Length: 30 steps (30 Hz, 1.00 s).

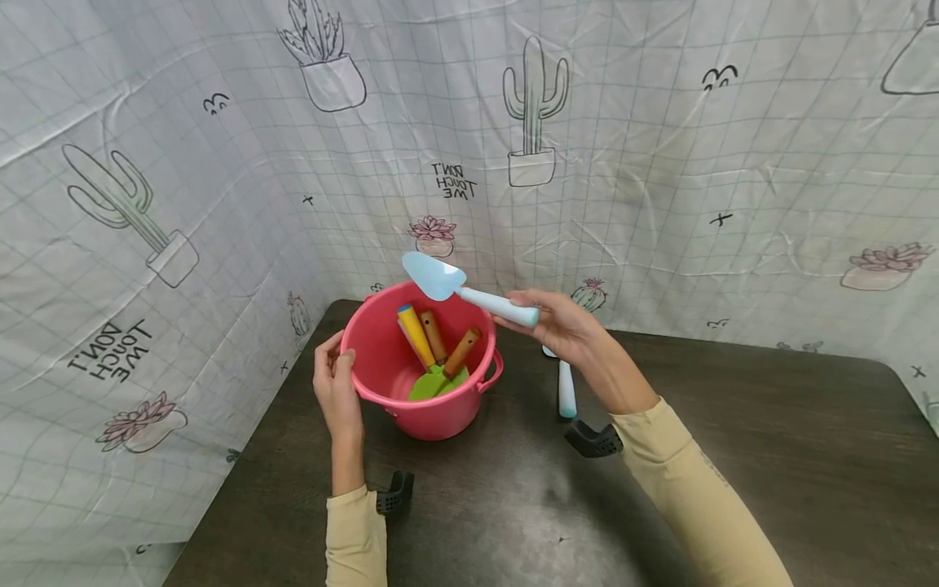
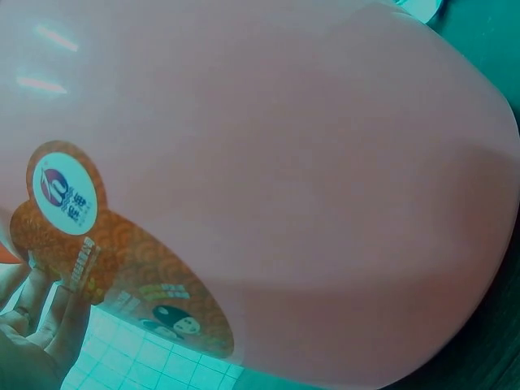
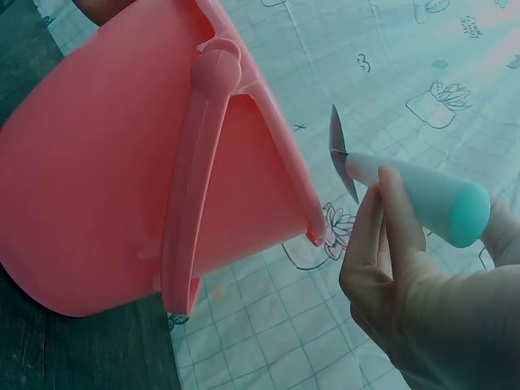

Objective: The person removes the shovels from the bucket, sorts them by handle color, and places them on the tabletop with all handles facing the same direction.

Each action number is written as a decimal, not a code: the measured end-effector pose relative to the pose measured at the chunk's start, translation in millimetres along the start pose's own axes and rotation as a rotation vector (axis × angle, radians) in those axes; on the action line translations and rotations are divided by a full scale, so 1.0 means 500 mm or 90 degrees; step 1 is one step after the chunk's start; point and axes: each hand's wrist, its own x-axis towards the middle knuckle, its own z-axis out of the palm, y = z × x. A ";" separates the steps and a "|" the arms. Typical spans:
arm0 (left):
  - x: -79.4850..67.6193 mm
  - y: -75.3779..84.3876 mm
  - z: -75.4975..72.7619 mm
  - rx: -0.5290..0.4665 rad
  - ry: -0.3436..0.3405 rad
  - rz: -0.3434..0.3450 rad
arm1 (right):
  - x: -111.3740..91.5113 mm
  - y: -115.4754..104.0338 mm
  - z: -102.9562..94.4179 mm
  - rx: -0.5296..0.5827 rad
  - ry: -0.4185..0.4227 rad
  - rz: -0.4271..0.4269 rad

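Observation:
A pink bucket [image 1: 433, 420] stands on the dark table, and my left hand [image 1: 339, 391] grips its left rim, thumb over the edge. Inside lean a yellow handle [image 1: 416, 336], two wooden handles [image 1: 462, 352] and a green blade [image 1: 438, 381]; how they join is partly hidden. Above the bucket's right rim, my right hand [image 1: 561, 326] holds a small garden trowel [image 1: 499, 306] by its white handle. Its pale blue blade points left, over the far rim. In the left wrist view, the bucket's side carries an orange label [image 2: 195, 313] beside the fingers.
Another white-handled tool [image 1: 566, 391] lies on the table right of the bucket, its head partly hidden by my right hand. The bucket's carrying handle [image 3: 191, 195] hangs at its side. A cactus-print cloth [image 1: 623, 204] rises behind and left of the table [image 1: 734, 416].

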 end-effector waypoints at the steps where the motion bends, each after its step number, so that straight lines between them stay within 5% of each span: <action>1: 0.000 0.000 0.000 0.001 0.001 0.000 | -0.001 0.000 -0.002 0.000 -0.006 0.002; 17: -0.004 0.004 0.002 0.012 0.006 -0.007 | -0.022 -0.012 -0.026 0.019 -0.070 0.025; 30: -0.007 0.004 0.003 0.019 0.007 -0.004 | -0.031 -0.013 -0.048 -0.058 -0.089 -0.001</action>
